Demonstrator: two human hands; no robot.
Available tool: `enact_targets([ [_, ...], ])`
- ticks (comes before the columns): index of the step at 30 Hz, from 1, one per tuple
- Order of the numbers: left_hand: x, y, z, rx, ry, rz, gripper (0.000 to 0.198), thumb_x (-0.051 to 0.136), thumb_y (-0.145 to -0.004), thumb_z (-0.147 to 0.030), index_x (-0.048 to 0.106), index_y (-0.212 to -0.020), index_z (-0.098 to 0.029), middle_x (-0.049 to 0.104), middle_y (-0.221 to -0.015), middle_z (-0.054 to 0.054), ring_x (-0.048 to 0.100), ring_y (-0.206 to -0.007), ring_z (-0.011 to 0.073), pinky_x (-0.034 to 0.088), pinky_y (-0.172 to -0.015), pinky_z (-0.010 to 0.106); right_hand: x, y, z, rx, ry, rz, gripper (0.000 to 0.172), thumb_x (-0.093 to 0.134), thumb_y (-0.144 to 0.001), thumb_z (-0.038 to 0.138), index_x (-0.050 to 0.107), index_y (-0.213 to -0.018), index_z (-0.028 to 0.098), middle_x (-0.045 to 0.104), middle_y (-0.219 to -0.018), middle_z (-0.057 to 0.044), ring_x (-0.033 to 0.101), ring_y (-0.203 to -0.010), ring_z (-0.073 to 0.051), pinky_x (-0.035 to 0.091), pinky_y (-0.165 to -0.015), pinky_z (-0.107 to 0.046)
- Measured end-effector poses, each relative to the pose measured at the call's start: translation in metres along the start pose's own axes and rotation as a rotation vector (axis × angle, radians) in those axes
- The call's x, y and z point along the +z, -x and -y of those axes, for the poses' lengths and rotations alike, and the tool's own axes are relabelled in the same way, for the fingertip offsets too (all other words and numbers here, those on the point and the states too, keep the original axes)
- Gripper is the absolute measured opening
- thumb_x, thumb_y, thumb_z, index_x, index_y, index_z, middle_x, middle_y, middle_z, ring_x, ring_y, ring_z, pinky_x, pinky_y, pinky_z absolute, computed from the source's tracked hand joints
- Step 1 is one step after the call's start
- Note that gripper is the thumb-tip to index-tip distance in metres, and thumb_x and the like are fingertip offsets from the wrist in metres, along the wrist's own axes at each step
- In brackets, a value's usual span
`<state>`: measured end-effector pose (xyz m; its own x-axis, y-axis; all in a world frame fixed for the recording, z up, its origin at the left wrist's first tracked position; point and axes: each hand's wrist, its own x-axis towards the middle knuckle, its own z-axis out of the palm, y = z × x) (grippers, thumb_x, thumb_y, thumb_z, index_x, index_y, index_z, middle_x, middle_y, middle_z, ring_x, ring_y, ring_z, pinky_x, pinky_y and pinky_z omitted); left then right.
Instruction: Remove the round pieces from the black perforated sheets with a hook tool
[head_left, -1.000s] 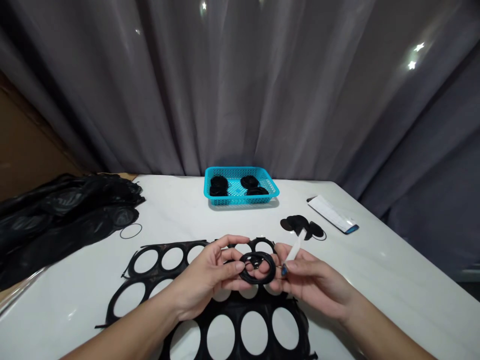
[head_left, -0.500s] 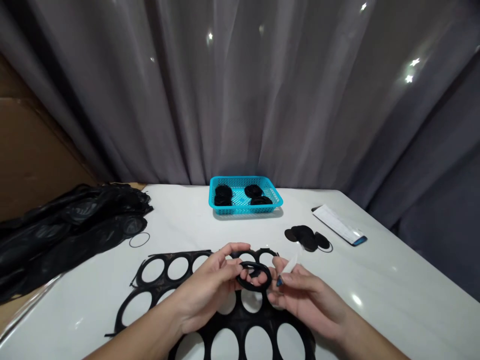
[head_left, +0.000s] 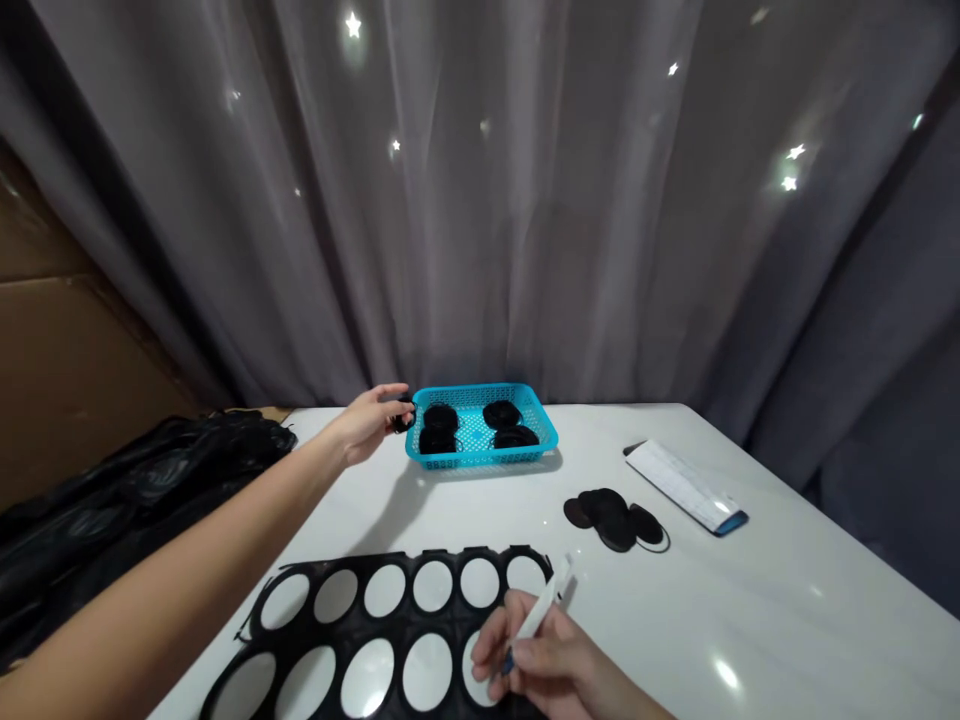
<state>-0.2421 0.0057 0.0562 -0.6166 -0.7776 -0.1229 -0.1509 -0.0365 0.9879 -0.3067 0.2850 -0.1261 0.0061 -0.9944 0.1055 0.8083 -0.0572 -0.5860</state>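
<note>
So, left to right: dark crumpled heap at the far left, partly behind the left forearm. Next, black cut-out sheet flat in the foreground of the white counter, oval holes in rows. Left hand is stretched out beyond the sheet's far edge, fingers pinched closed on a black coil, loops too dark to count. Coil is right at the left rim of the blue basket; can't tell if it touches. Basket stands level at the back, left coils in one end, right coils in the other, mesh floor showing between. My read: step in hand is the left-hand carry of the coil at the basket. Next move would call for clearance over the rim, plus a pinch firm enough to keep the loops bunched. Right hand is low over the sheet's right side, fingers curled closed round a white tool, blue end down, pale tip up and away; contact with the sheet unclear, tool looks parked for now. Further right, black discs overlap loosely, then a white packet lying aslant, blue at its near end
</note>
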Motion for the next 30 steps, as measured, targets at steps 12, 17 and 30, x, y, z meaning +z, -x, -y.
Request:
enact_targets([
  [12,0.015,-0.121,0.023,0.150,-0.662,-0.125,0.025,0.061,-0.098,-0.026,0.059,-0.117,-0.011,0.064,-0.103,0.007,0.064,-0.086,0.0168,0.054,-0.079,0.035,-0.002,0.000,0.012,0.133,0.046,-0.037,0.031,0.084,-0.072,0.027,0.058,-0.082,0.012,0.069,-0.100,-0.015,0.066,-0.091,-0.022,0.044,-0.083,-0.034],
  [17,0.031,-0.140,0.050,0.303,-0.987,-0.051,0.026,0.063,-0.096,-0.028,0.061,-0.116,-0.013,0.063,-0.110,0.008,0.063,-0.100,0.0214,0.051,-0.090,0.042,-0.010,-0.001,0.007,0.123,0.077,-0.043,0.022,0.081,-0.074,0.019,0.063,-0.083,0.011,0.071,-0.100,-0.015,0.067,-0.091,-0.024,0.045,-0.081,-0.034],
  [30,0.035,-0.141,0.054,0.492,-1.389,0.172,0.025,0.059,-0.099,-0.030,0.062,-0.115,-0.012,0.064,-0.108,0.008,0.064,-0.100,0.0211,0.051,-0.091,0.043,-0.007,-0.002,0.008,0.107,0.090,0.025,0.029,0.081,-0.075,0.022,0.056,-0.084,0.011,0.071,-0.100,-0.016,0.068,-0.090,-0.021,0.047,-0.079,-0.030],
])
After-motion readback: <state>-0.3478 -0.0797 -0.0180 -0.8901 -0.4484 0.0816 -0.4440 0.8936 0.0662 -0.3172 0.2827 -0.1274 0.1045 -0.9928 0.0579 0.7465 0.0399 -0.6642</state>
